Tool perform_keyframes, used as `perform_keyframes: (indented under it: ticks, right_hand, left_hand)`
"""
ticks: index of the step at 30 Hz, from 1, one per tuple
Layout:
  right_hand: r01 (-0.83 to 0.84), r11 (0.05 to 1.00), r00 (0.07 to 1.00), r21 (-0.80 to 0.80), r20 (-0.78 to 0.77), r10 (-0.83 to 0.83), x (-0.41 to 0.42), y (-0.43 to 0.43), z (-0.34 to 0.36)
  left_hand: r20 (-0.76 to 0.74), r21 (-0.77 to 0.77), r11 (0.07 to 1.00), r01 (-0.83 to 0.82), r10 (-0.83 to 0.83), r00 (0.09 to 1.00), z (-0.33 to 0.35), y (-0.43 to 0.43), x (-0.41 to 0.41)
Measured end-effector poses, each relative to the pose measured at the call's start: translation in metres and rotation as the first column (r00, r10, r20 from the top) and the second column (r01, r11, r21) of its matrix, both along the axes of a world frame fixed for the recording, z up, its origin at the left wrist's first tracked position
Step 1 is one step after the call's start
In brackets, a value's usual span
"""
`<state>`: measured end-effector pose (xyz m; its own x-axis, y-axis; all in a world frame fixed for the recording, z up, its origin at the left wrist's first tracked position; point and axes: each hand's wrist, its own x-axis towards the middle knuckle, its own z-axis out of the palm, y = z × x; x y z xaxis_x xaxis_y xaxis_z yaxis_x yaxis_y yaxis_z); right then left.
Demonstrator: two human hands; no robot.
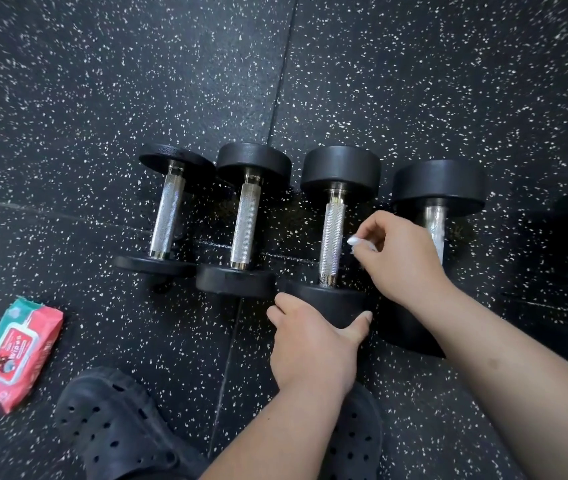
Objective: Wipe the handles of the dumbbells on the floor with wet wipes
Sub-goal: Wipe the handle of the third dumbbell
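On the floor, left hand (306,341): fingers curled round third dumbbell (332,244) near head.
Right hand (403,261): fingers pinch wet wipe (357,242).
Risk: loose grip lets dumbbell roll.

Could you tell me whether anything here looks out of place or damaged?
Nothing stands out. The four dumbbells lie side by side on the floor, the wet wipes pack to their left. The left hand grips the third dumbbell by its near head; the right hand pinches a wipe.
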<state>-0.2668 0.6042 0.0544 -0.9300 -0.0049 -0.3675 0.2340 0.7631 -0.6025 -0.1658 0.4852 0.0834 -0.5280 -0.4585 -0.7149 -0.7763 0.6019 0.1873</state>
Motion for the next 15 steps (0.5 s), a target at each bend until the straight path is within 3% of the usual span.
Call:
perform_keyframes:
  ticks: [6, 10, 15]
  right_hand:
    - [-0.108, 0.982, 0.989, 0.158, -0.082, 0.122, -0.003, -0.008, -0.006]
    - [0.089, 0.987, 0.994, -0.133, -0.048, -0.096, 0.000, -0.016, -0.006]
    - [0.352, 0.860, 0.935, -0.370, 0.096, -0.342, 0.005, -0.014, -0.008]
  left_hand:
    - [0.004, -0.009, 1.000, 0.007, -0.007, 1.000, 0.000, 0.000, 0.000]
    - [0.003, -0.011, 1.000, 0.003, -0.003, 1.000, 0.000, 0.000, -0.001]
    - [-0.005, -0.010, 1.000, 0.004, -0.004, 1.000, -0.001, 0.001, 0.000]
